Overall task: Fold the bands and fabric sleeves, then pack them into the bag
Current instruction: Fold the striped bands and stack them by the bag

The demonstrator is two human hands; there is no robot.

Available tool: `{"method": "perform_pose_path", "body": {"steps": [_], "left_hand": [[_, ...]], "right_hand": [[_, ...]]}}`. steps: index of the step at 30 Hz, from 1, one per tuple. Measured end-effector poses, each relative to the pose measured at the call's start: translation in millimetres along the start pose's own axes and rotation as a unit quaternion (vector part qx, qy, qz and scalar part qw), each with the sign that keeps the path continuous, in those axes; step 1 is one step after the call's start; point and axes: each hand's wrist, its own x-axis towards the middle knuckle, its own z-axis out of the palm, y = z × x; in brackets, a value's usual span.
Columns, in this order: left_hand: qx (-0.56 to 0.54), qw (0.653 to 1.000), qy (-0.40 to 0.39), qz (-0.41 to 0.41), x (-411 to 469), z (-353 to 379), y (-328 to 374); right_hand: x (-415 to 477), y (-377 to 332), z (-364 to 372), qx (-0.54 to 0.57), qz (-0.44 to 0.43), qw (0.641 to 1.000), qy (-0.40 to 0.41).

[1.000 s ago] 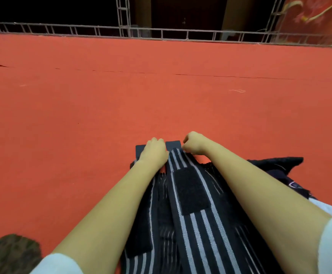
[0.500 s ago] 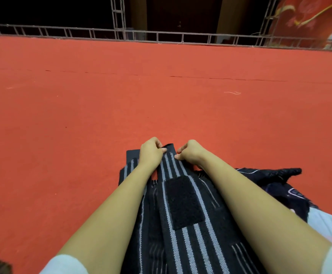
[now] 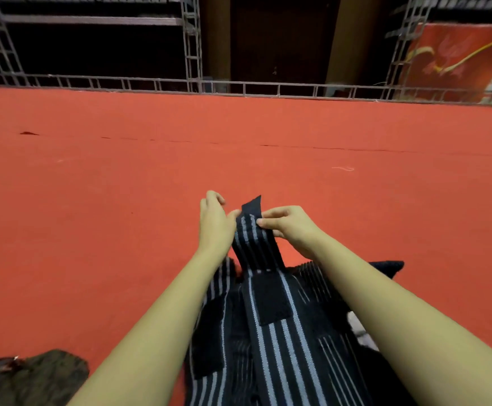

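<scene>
On the carpet (image 3: 92, 200) lies the band (image 3: 280, 341), its far end raised off the carpet; the right hand (image 3: 291, 227) pinches this end; the left hand (image 3: 214, 221) touches its edge, fingers loose; the band seems soft, light, floppy; better to hold it by both end corners.

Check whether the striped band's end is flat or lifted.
Lifted: the right hand pinches the striped band, its tip raised off the red carpet.
</scene>
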Motion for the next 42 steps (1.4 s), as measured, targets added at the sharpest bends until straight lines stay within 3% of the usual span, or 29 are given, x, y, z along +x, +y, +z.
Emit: {"method": "perform_pose_path", "body": {"steps": [3, 7, 10, 13, 16, 19, 23, 25, 27, 30, 32, 34, 36, 38, 42], "left_hand": [[-0.033, 0.999, 0.025, 0.026, -37.8, -33.8, 38.8], [-0.207, 0.973, -0.078, -0.068, -100.1, -68.7, 68.3], [-0.372, 0.910, -0.154, -0.104, -154.6, -93.9, 88.1], [-0.501, 0.850, -0.084, -0.142, -196.5, -116.8, 98.7], [-0.481, 0.856, -0.031, -0.186, -232.3, -134.2, 95.3], [-0.462, 0.863, -0.024, -0.202, -267.6, -148.0, 86.9], [-0.443, 0.872, -0.007, -0.210, -309.2, -158.1, 77.9], [-0.441, 0.875, -0.001, -0.200, -328.2, -161.2, 77.8], [-0.443, 0.874, 0.005, -0.198, -339.5, -168.5, 75.1], [-0.434, 0.877, 0.040, -0.203, -345.4, -189.5, 61.2], [-0.423, 0.884, 0.032, -0.198, -349.1, -205.1, 51.4], [-0.409, 0.892, 0.012, -0.191, -354.0, -216.1, 48.8], [-0.410, 0.893, -0.002, -0.187, -355.2, -222.2, 45.3], [-0.410, 0.893, -0.021, -0.184, -354.4, -225.6, 42.6], [-0.421, 0.887, -0.016, -0.189, -357.0, -229.9, 38.5]], "right_hand": [[-39.8, -33.0, -0.1, 0.010, -0.032, 0.999, 0.029], [-106.5, -62.9, 6.5, 0.035, -0.046, 0.997, 0.047], [-163.9, -73.1, 20.8, 0.083, -0.070, 0.994, -0.019], [-219.3, -69.3, 41.6, 0.181, -0.069, 0.976, -0.103], [-271.0, -55.1, 51.7, 0.235, -0.068, 0.969, -0.045], [-317.7, -29.5, 53.9, 0.148, -0.072, 0.983, 0.081], [-357.5, -2.5, 77.0, 0.142, 0.045, 0.988, -0.031], [-365.0, 8.8, 95.4, 0.194, 0.048, 0.978, -0.056], [-366.9, 18.0, 114.0, 0.325, 0.007, 0.945, -0.012], [-372.7, 19.2, 120.1, 0.537, -0.045, 0.835, 0.108], [-376.4, 12.0, 107.6, 0.614, -0.050, 0.775, 0.140], [-379.5, 2.1, 97.7, 0.651, -0.032, 0.747, 0.133], [-381.8, -5.0, 98.4, 0.662, 0.006, 0.743, 0.094], [-386.4, -9.8, 104.7, 0.635, 0.032, 0.769, 0.067], [-380.4, -6.0, 94.1, 0.553, 0.004, 0.822, 0.133]]}}
